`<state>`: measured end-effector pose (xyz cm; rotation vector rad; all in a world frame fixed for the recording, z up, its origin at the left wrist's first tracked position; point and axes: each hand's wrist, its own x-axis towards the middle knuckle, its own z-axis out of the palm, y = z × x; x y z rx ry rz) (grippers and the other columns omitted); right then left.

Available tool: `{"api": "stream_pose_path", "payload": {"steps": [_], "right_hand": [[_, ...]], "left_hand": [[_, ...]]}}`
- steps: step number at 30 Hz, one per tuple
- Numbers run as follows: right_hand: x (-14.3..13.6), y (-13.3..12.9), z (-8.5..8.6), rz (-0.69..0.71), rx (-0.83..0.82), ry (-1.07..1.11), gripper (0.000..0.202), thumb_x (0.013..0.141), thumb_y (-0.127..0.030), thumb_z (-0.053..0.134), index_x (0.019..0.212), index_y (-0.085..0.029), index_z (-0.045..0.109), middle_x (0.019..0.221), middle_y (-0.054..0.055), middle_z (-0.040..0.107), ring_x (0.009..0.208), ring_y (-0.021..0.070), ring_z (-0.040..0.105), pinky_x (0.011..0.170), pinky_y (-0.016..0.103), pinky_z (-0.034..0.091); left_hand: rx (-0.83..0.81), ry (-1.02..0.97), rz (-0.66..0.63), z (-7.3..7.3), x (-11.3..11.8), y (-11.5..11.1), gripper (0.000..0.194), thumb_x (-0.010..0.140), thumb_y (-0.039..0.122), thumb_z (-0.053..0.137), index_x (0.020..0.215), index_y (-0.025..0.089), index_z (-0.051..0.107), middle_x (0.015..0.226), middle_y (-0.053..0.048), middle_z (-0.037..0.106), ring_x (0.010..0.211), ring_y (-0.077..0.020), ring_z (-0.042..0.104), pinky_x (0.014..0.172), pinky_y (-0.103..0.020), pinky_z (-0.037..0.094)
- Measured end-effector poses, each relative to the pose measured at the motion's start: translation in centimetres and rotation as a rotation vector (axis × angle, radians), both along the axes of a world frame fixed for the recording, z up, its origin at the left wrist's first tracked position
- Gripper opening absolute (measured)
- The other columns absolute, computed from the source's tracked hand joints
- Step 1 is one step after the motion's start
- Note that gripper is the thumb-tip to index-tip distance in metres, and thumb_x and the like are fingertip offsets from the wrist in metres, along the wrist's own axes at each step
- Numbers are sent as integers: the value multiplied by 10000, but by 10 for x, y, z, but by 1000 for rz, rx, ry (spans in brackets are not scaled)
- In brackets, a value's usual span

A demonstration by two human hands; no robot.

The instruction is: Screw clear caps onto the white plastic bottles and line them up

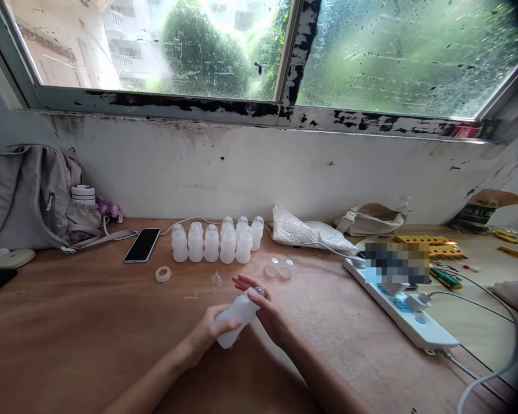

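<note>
A frosted white bottle (237, 317) lies tilted between my hands, its top pointing up and right. My left hand (211, 330) is wrapped round the bottle's body. At the bottle's top end is my right hand (265, 307), thumb on the neck beside a clear tip and other fingers stretched out behind it. Beyond them, several similar bottles (211, 244) stand upright in a group. A white ring (163, 274) and a clear nipple-shaped piece (216, 279) lie on the wooden table (90, 322). Clear round pieces (285, 271) rest to the right, near two small discs.
A phone (142, 245) and a grey backpack (38, 195) are at the left. Behind lie a silvery package (302, 227) and a beige bag (371, 219). On the right are a power strip (401, 305) with cables, tools, and part of another person's hand (513, 296).
</note>
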<state>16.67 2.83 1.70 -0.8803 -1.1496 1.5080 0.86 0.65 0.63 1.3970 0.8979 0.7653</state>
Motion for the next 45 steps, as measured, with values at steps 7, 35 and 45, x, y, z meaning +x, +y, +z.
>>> {"api": "stream_pose_path", "payload": {"steps": [7, 35, 45], "right_hand": [[-6, -2, -12, -152, -140, 44, 207, 700, -374, 597, 743, -175, 561, 873, 79, 660, 783, 213, 588, 646, 304, 431], [-12, -10, -2, -124, -117, 248, 139, 663, -264, 619, 667, -183, 506, 666, 18, 620, 788, 198, 576, 692, 286, 422], [-1, 5, -10, -144, 119, -51, 216, 739, -356, 561, 884, -197, 546, 957, 64, 618, 864, 198, 567, 726, 303, 437]], "left_hand": [[271, 76, 176, 0, 9, -5, 442, 633, 356, 619, 1034, 179, 558, 991, -65, 583, 887, -211, 532, 768, -309, 425], [-245, -270, -30, 7, 17, -18, 275, 654, 256, 601, 873, 101, 540, 710, -18, 540, 584, -106, 497, 502, -208, 384], [642, 398, 276, -12, 5, -4, 499, 707, 225, 558, 1183, 230, 409, 1068, -54, 547, 958, -205, 528, 823, -331, 438]]}}
